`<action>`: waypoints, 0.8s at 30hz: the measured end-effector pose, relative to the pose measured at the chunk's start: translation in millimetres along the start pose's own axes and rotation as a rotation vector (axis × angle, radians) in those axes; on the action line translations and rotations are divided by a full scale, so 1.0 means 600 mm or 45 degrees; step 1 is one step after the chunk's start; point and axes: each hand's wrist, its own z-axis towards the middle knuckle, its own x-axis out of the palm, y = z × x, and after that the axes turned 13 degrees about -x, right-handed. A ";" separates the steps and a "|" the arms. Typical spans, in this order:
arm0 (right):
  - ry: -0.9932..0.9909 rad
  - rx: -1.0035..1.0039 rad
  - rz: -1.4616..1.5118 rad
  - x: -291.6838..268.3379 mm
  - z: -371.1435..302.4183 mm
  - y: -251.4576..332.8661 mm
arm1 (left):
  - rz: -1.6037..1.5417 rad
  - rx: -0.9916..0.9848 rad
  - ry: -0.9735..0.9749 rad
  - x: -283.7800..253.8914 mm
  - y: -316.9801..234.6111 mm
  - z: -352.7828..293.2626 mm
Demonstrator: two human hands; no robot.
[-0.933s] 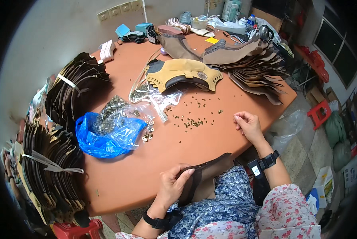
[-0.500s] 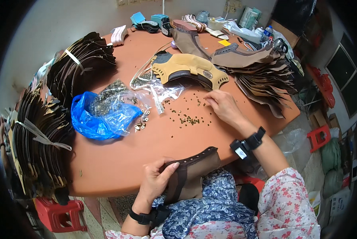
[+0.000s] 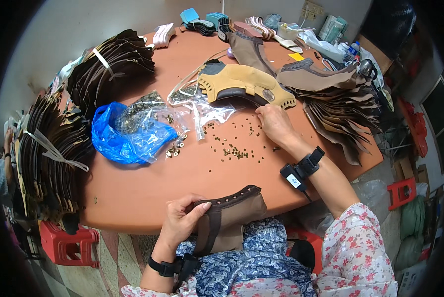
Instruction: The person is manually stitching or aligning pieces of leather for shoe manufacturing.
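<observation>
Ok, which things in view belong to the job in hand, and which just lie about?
Seemingly in use:
brown holed piece, in left hand
small metal bits, near right hand

Probably just lying about:
bottle
yellow slip
red stool at left

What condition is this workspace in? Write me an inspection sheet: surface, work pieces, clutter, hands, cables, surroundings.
Surface: orange-brown tabletop, small metal bits scattered loose near its middle.
Work pieces: brown piece with a row of holes along its dark edge; tan piece beyond the bits.
Clutter: blue plastic bag, clear plastic bag, tied dark stack at left, loose brown stack at right.
Left hand: grips the brown piece.
Right hand: beside the scattered bits; fingertips' contents unclear.
Cables: pale line, probably a cord, on the back wall.
Surroundings: red stool on tiled floor, left.
</observation>
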 end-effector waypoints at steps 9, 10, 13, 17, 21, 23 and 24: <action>-0.105 -0.177 -0.186 0.026 0.011 0.008 | 0.045 0.062 -0.082 0.004 0.017 0.008; -0.079 -0.179 -0.213 0.031 0.014 0.010 | 0.053 0.058 -0.092 0.003 0.017 0.010; -0.046 -0.182 -0.315 0.023 0.012 0.001 | -0.044 0.032 -0.059 0.011 0.026 0.022; -0.071 -0.281 -0.177 -0.039 -0.014 0.029 | 0.010 -0.006 -0.054 0.011 0.020 0.026; 0.107 -0.368 -0.097 -0.104 -0.098 0.096 | -0.089 -0.018 -0.049 0.010 0.022 0.019; 0.238 -0.314 -0.131 -0.113 -0.145 0.110 | -0.024 0.010 -0.040 0.011 0.018 0.023; 0.271 -0.276 -0.132 -0.107 -0.163 0.115 | -0.026 0.037 -0.029 0.012 0.017 0.022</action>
